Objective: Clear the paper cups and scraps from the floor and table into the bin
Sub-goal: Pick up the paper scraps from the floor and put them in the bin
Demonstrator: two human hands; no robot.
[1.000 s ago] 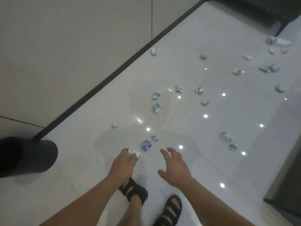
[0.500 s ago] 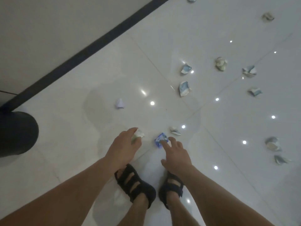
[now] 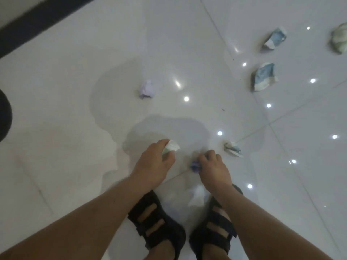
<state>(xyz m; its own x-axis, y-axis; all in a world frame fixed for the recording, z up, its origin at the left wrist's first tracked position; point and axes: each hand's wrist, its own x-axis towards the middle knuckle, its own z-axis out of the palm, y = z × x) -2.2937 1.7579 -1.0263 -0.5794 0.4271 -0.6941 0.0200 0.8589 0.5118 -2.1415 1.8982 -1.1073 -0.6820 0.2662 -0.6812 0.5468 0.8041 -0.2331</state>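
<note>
My left hand grips a crumpled white and green cup scrap just above the white tiled floor. My right hand has its fingers curled round a small blue scrap, mostly hidden under the fingers. A white and blue scrap lies on the floor just right of my right hand. A pale purple scrap lies farther ahead. Two crushed blue and white cups and a greenish one lie at the upper right. The dark bin shows at the left edge.
My feet in black sandals stand right below my hands. A wet patch spreads across the tiles under and ahead of my hands. A dark skirting strip along the wall runs across the upper left.
I have bent lower, so the floor looks closer. My right hand has closed its fingers round the blue scrap it was touching. My left hand still holds its scrap.
</note>
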